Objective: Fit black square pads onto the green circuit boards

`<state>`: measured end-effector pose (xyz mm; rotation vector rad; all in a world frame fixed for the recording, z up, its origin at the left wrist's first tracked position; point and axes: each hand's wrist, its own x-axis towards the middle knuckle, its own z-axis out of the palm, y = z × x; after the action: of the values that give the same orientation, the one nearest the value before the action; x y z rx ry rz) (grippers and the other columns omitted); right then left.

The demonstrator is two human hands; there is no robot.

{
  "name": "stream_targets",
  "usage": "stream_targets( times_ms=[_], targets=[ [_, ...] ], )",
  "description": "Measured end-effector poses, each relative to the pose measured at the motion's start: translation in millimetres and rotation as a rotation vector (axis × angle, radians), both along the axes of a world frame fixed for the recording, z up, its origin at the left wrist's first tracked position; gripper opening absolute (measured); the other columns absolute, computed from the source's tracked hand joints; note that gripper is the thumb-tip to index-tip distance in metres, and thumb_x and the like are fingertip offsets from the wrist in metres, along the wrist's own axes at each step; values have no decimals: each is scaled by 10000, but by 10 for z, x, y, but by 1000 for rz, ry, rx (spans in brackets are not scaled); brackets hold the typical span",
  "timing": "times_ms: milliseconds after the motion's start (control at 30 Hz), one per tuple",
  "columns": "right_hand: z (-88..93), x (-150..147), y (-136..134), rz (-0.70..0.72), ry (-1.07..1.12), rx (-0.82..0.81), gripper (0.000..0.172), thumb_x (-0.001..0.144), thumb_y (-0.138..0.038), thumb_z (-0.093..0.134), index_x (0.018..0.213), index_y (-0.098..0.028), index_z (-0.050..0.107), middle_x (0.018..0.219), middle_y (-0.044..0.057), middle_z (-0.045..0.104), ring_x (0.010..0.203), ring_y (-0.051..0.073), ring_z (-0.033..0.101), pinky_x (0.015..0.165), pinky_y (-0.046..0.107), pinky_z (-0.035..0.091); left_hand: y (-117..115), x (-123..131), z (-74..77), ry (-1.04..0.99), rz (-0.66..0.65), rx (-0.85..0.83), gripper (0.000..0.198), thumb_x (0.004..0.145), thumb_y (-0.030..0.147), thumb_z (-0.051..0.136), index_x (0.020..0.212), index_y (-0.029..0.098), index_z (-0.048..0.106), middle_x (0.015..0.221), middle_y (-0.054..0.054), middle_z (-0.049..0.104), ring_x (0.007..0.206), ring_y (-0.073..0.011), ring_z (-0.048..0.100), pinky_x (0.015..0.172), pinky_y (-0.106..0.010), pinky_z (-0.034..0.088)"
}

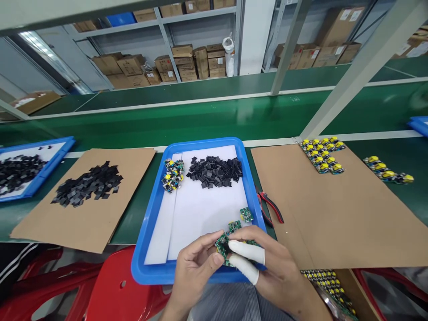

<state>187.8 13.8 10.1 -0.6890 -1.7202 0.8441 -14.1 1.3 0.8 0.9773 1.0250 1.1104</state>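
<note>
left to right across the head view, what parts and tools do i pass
Far-left black pile, second black pile, circuit-board cluster, third black pile, pliers, yellow-topped boards, far-right yellow-topped boards

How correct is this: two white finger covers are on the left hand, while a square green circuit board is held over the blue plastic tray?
Wrong hand: the head view shows the white finger covers on the right hand. The green circuit board is indeed held over the blue tray.

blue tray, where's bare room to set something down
Bare: the white liner between the black pieces and the left hand, left of the green boards. Crowded: the far end, with those pieces and clustered boards, and around the right hand.
</note>
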Motion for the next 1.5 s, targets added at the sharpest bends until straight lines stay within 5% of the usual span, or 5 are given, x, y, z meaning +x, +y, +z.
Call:
stream_targets(
  times_ms=[433, 767, 1067, 1367, 1500],
  targets=[
    [-69, -37, -10, -6, -142, 193, 519, 855, 151, 524, 1335, -29, 604, 1233, 222, 662, 1194, 283, 594, 1013, 473, 579, -35, -10, -30, 9, 83, -13, 324, 823, 263, 870, 1144, 278, 825, 978, -72, 817, 876, -177, 746, 806, -215, 601],
    [-124, -85, 44, 3, -122, 182, 630, 825, 150, 512, 1409, -77, 567, 1247, 210, 664, 1189, 314, 606, 958, 526, 611, -27, -10, -37, 54, 149, -7, 346, 826, 289, 868, 1166, 262, 817, 754, -33, 740, 679, -132, 665, 653, -182, 556],
    [-62, -166, 17, -28, -78, 179, 603, 862, 110, 513, 1414, -117, 593, 1208, 195, 711, 1219, 306, 628, 980, 519, 617, -31, -12, -61, 47, 154, -28, 339, 852, 283, 843, 1188, 250, 805, 910, -74, 783, 817, -180, 726, 807, -266, 612],
    [-173, -19, -16, 109, 502, -893, 173, 854, -266, 849, 1021, -256, 806, 870, 28, 803, 731, 164, 756, 707, 279, 642, -46, 145, 158, 447, 39, 472, 521, 792, 308, 903, 1289, 287, 749, 1044, -68, 696, 895, -200, 686, 789, -266, 587],
    [-255, 8, -74, 116, 577, -1039, 209, 803, -331, 896, 968, -232, 814, 851, 37, 810, 740, 174, 757, 724, 294, 633, -44, 154, 178, 527, -21, 542, 552, 841, 215, 861, 1359, 302, 694, 1081, -61, 640, 926, -186, 670, 804, -259, 573]
  ],
)
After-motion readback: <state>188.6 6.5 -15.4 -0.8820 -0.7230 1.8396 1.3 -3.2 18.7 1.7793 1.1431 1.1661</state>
